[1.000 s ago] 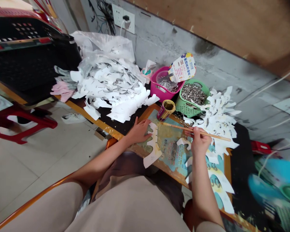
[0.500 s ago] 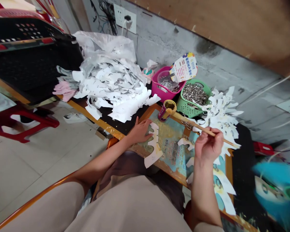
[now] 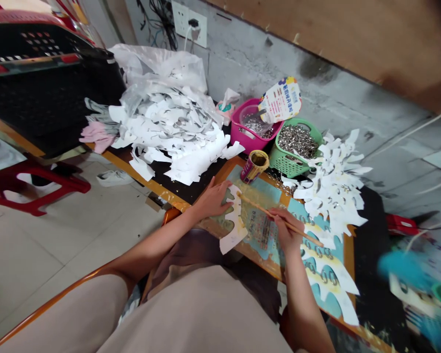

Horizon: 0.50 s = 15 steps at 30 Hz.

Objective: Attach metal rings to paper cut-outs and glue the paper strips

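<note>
My left grip (image 3: 212,200) is spread wide, flat on a white paper cut-out (image 3: 234,220) that lies near the left edge of a framed board (image 3: 226,170). My right grip (image 3: 284,230) is closed around a thin wooden stick (image 3: 279,218), and the stick's tip sits at the cut-out's far end. A small can (image 3: 255,166) stands by the board's far corner, near a green basket (image 3: 282,159) of metal rings (image 3: 297,141). More paper cut-outs with rings (image 3: 325,267) lie along the board's right edge.
</note>
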Motion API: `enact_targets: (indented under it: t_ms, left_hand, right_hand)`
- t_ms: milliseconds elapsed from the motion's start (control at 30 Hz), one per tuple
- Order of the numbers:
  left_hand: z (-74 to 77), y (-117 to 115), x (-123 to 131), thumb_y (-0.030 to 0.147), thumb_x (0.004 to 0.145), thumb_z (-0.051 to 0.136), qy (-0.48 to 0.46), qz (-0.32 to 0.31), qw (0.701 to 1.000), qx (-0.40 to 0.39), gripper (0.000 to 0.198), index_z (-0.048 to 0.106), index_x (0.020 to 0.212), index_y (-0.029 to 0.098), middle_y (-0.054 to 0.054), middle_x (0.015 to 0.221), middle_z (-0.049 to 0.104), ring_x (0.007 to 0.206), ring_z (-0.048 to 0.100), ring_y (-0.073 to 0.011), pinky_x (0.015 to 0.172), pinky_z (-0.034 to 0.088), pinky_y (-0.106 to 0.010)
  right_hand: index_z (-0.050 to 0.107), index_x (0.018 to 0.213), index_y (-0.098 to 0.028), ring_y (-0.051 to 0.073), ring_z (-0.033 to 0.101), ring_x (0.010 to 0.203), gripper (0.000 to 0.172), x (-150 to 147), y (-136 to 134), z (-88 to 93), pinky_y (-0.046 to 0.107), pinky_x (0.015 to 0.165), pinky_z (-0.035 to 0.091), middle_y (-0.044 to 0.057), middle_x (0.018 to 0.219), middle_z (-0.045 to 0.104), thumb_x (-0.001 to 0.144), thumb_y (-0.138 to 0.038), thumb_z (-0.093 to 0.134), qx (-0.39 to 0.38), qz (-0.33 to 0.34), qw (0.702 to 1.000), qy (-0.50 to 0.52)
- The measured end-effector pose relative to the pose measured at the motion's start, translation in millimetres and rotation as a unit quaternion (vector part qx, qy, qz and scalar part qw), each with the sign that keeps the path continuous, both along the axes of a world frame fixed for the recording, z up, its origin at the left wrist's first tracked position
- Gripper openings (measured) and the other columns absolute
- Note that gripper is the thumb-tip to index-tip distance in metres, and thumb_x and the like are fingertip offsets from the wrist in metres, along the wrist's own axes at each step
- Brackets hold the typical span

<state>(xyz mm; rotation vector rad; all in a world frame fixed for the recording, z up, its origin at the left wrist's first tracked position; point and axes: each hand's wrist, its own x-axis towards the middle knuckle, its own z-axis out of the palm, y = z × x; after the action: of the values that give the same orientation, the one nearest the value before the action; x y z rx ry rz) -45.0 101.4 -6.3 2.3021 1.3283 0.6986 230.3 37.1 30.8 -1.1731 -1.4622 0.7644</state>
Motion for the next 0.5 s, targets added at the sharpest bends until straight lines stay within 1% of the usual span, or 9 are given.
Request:
enact_targets:
  t_ms: [100,133,200,267,333,400,433,500]
  left_hand:
    - [-0.7,-1,0,0.04,0.085,0.058,0.006,0.008,1.0,0.004,0.06,0.035,0.137,0.018,-0.012,0.133,0.06,0.129,0.054,-0.0297,0.121,0.006,-0.061]
    - [-1.1,-1,0,0.04,0.085,0.059,0.01,0.013,1.0,0.006,0.062,0.034,0.137,0.019,-0.012,0.132,0.061,0.13,0.053,-0.0306,0.121,0.005,-0.062]
    - [-1.6,-1,0,0.041,0.085,0.06,0.016,0.02,1.0,0.011,0.064,0.033,0.138,0.018,-0.013,0.131,0.062,0.131,0.052,-0.0318,0.121,0.004,-0.062]
    - [-2.0,-1,0,0.04,0.085,0.06,0.016,0.017,1.0,0.011,0.065,0.032,0.138,0.017,-0.014,0.131,0.062,0.13,0.053,-0.0315,0.121,0.007,-0.06]
    - [-2.2,0,0,0.04,0.085,0.059,0.013,0.012,1.0,0.007,0.065,0.032,0.139,0.017,-0.014,0.132,0.061,0.129,0.054,-0.0305,0.122,0.01,-0.057]
    - [-2.7,1,0,0.04,0.085,0.059,0.013,0.008,1.0,0.005,0.067,0.031,0.14,0.016,-0.014,0.133,0.061,0.129,0.055,-0.0303,0.122,0.012,-0.056]
    - [-2.9,1,0,0.041,0.085,0.059,0.014,0.008,1.0,0.005,0.067,0.03,0.14,0.016,-0.014,0.133,0.061,0.129,0.055,-0.0305,0.122,0.013,-0.056]
    - [-3.3,1,0,0.041,0.085,0.059,0.017,0.011,1.0,0.008,0.067,0.03,0.14,0.017,-0.014,0.133,0.062,0.128,0.055,-0.0312,0.122,0.012,-0.057]
  right_hand:
    - [0.078,0.08,-0.023,0.021,0.068,0.071,0.015,0,1,6.6,0.033,0.06,0.055,0.004,0.081,0.073,0.081,-0.023,0.063,0.022,-0.001,0.997,0.071]
    - [0.079,0.081,-0.023,0.021,0.068,0.071,0.015,-1,2,9.1,0.033,0.06,0.055,0.004,0.081,0.073,0.081,-0.024,0.063,0.021,-0.003,0.996,0.084]
    - [0.079,0.085,-0.024,0.021,0.067,0.073,0.016,-3,7,13.7,0.034,0.064,0.056,0.005,0.085,0.074,0.082,-0.026,0.064,0.003,0.003,0.997,0.077]
    - [0.079,0.084,-0.024,0.02,0.067,0.071,0.015,-4,12,17.4,0.035,0.065,0.056,0.005,0.086,0.074,0.08,-0.027,0.065,-0.025,0.023,0.998,0.058]
    - [0.079,0.076,-0.023,0.02,0.066,0.066,0.013,-2,17,20.1,0.034,0.058,0.056,0.005,0.079,0.074,0.076,-0.026,0.066,-0.04,0.038,0.996,0.066]
    - [0.078,0.071,-0.021,0.02,0.066,0.06,0.014,-1,21,22.3,0.032,0.051,0.054,0.004,0.071,0.072,0.073,-0.025,0.065,-0.037,0.032,0.994,0.099]
    - [0.078,0.07,-0.021,0.021,0.066,0.059,0.014,-1,23,23.5,0.032,0.049,0.054,0.004,0.07,0.072,0.072,-0.024,0.065,-0.034,0.024,0.993,0.113]
    - [0.079,0.073,-0.021,0.021,0.068,0.061,0.014,-1,27,25.8,0.032,0.052,0.057,0.004,0.074,0.074,0.072,-0.024,0.066,-0.037,0.016,0.992,0.117]
